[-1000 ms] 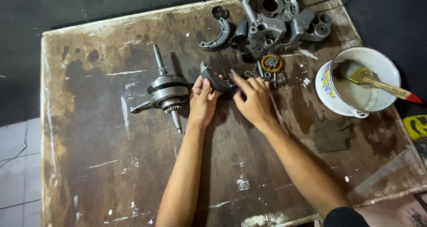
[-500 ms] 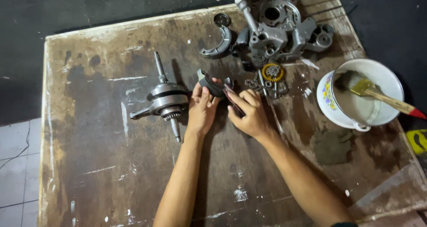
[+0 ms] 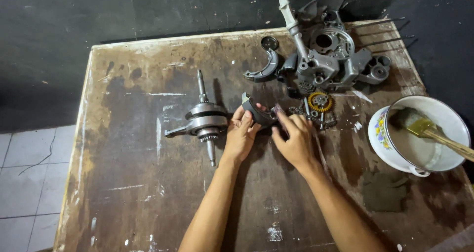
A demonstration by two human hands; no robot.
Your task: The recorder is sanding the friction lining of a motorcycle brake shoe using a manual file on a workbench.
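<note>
Gripping a dark curved metal part [image 3: 257,114] mid-desk, both hands pinch it: left hand [image 3: 240,136] at its near end, right hand [image 3: 295,139] beside | looks stiff, weighty, oily; best held by edges | crankshaft [image 3: 205,121] just left

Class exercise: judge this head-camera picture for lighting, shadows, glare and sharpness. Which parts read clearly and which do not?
Head view: light is even and dim, with soft shadows under both forearms; the crankshaft and white bowl read sharply; mild glare on the bowl's liquid; the dark part held between left hand and right hand loses detail; the black wall behind shows nothing; table edges bow slightly, wide-lens distortion.
</note>
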